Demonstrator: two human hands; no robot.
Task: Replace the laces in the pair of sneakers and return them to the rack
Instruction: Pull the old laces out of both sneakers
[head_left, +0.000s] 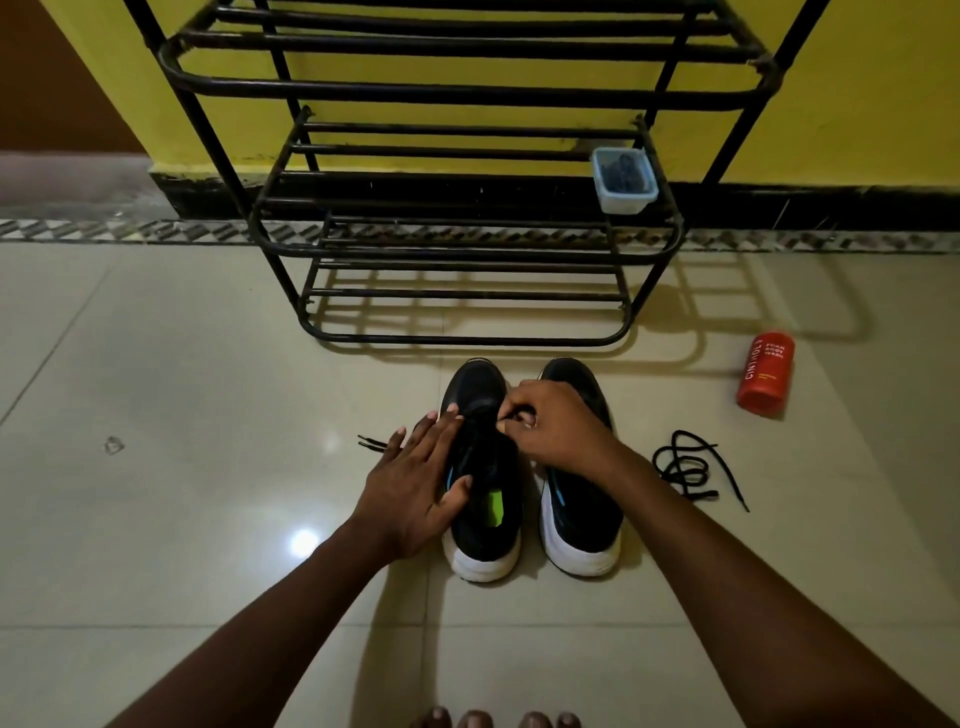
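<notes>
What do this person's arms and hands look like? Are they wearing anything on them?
Nothing is worn on them. The left hand and right hand are ungloved, with no ring that I can see. The left forearm and right forearm are bare to the frame's edge: no sleeve, watch or bracelet shows.

Camera: one wide-angle head view, worn by the person.
Facing: forward and down, toward the shoe rack (467, 249) and yellow wall (857, 104) on the far side.
Nearness: close over the tiled floor (182, 364); the person's toes (488, 719) at the near edge, the sneakers (576, 519) mid-frame.
</notes>
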